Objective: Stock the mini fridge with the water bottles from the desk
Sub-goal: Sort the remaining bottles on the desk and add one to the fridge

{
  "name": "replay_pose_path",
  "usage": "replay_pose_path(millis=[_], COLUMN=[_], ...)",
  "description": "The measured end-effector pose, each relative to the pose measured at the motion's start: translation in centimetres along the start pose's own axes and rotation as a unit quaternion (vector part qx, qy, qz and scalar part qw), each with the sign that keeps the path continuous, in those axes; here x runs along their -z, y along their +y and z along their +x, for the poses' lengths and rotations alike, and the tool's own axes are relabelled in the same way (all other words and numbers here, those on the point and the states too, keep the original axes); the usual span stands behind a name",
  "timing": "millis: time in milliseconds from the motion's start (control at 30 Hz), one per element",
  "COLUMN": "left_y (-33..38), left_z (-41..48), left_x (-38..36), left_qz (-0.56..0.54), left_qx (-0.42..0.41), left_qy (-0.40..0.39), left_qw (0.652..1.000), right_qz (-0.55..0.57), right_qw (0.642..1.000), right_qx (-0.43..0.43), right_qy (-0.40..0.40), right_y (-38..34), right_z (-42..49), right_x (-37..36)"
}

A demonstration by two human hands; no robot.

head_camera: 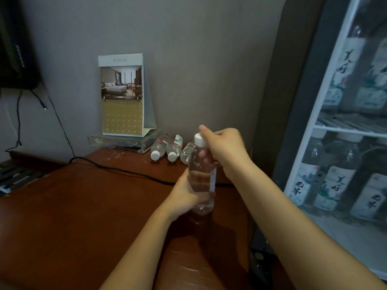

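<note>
A clear water bottle [200, 176] with a white cap stands upright above the brown desk [83, 206], held by both hands. My left hand [186, 195] grips its lower body from the left. My right hand [224, 151] grips its neck just below the cap. Behind it, three more water bottles lie on their sides near the wall: one [159, 146], one [174, 146], and one [187, 152] partly hidden by the held bottle. The mini fridge [326, 114] stands open at the right, with labelled bottles on both shelves.
A desk calendar [123, 95] stands on a clear acrylic tray [123, 141] against the wall. A black cable [117, 169] runs across the desk. A dark screen [16, 45] hangs at upper left, with cables dangling.
</note>
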State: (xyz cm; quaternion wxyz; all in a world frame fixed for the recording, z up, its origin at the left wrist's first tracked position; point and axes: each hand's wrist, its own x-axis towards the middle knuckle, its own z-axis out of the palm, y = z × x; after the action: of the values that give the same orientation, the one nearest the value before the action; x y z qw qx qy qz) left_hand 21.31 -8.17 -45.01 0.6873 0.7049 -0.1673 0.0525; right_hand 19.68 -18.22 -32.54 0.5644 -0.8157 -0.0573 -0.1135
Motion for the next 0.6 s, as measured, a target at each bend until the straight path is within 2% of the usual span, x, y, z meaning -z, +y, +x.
replay_pose_path(millis=[100, 233, 400, 600], left_y=[0.6, 0.7, 1.4, 2.7], left_z=[-0.5, -0.7, -1.0, -2.6], left_x=[0.1, 1.1, 1.9, 1.5], left_qz=[-0.052, -0.116, -0.192, -0.112], left_qx=[0.059, 0.104, 0.109, 0.088], left_qy=[-0.080, -0.164, -0.158, -0.094], left_qw=[0.994, 0.974, 0.963, 0.985], right_qz=[-0.116, -0.200, -0.171, -0.135], right_qw=[0.991, 0.970, 0.980, 0.984], right_qx=[0.047, 0.102, 0.088, 0.110], right_qy=[-0.048, -0.093, -0.058, -0.031], right_y=[0.0, 0.2, 1.1, 2.1], right_z=[-0.4, -0.9, -0.8, -2.5], right_x=[0.6, 1.5, 1.4, 0.3])
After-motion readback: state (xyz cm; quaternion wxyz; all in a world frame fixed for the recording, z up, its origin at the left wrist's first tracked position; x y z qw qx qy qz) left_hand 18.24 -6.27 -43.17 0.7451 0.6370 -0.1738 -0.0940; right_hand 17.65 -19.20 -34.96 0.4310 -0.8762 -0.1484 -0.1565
